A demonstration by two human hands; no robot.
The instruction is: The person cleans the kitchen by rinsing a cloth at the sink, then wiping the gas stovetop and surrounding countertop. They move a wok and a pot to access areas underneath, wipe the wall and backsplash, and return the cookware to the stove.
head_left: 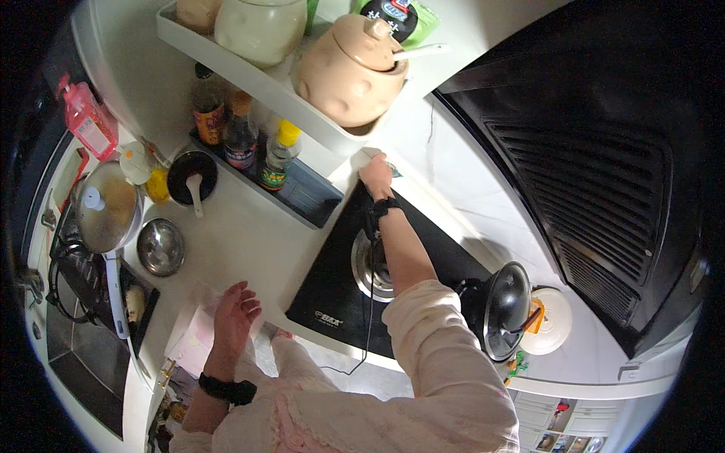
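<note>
My right hand reaches to the back corner of the black glass gas cooktop, with its fingers curled. A small thin thing with a teal pattern shows at its fingers; most of it is hidden, and its kind is unclear. Under my right forearm lies a round metal burner, partly covered. A dark cable runs down across the cooktop. My left hand hangs in front of the counter's edge, empty, with its fingers apart. Both wrists wear black bands.
A shelf with a beige lidded jar overhangs sauce bottles. A black wok stands at the cooktop's right, beneath the range hood. To the left are a lidded pan, a metal bowl and a sink.
</note>
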